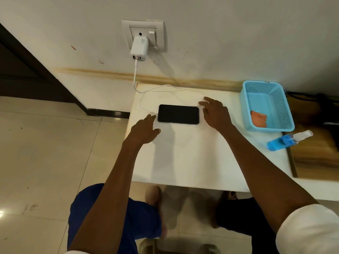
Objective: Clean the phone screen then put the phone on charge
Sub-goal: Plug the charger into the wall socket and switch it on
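A black phone (178,114) lies flat, screen dark, on the white table (183,158). A white charger (139,48) sits in the wall socket (144,34). Its white cable (159,88) loops over the table, and its plug end (151,112) rests just left of the phone. My left hand (145,130) hovers at the phone's left end, fingertips close to the plug end and holding nothing. My right hand (215,112) is spread at the phone's right end, fingers apart, empty. An orange cloth (258,118) lies in the blue basket (245,107).
A blue spray bottle (286,141) lies on its side by the basket at the table's right. A wooden surface (315,154) adjoins on the right. The table's left edge drops to tiled floor (45,153). My knees show beneath the front edge.
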`<state>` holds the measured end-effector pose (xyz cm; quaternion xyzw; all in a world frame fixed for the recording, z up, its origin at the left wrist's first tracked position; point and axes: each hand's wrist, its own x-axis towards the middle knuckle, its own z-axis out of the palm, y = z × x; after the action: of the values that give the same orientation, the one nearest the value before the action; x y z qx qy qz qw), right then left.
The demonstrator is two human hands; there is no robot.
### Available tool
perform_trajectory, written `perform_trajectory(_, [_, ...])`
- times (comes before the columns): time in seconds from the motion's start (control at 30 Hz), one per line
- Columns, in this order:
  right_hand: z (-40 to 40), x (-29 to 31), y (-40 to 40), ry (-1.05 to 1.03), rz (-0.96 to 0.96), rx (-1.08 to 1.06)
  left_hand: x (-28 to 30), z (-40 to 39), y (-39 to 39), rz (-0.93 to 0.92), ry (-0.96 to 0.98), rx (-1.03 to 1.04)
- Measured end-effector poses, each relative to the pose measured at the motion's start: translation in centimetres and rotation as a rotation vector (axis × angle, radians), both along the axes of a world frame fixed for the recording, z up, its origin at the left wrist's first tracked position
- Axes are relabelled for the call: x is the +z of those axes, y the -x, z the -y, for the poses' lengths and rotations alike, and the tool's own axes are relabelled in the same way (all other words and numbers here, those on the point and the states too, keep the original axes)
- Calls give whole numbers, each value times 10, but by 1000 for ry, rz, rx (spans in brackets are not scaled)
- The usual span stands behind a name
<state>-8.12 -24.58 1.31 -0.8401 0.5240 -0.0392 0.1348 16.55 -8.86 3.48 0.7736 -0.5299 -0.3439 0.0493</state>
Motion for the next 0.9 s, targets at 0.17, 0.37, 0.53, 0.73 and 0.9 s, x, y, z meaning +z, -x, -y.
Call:
perform_trajectory(0.17, [1,-2,-1,-1,-14,21,-2,1,2,21,-12,-11])
perform_trajectory(0.37, [3,2,-3,31,-16,13,-2,1,1,28,-7,-12])
perform_trajectory(0.53, [-1,3,-3,47,99,29,-2,1,0,34,-4,-17])
perform_trajectory(0.73, [-15,-14,14,-140,182,6,-6,1,0,51,-5,-14])
perform_trajectory(0.9, [-5,-20,18,-211,25,78,-10,3,5,62,-5,-37])
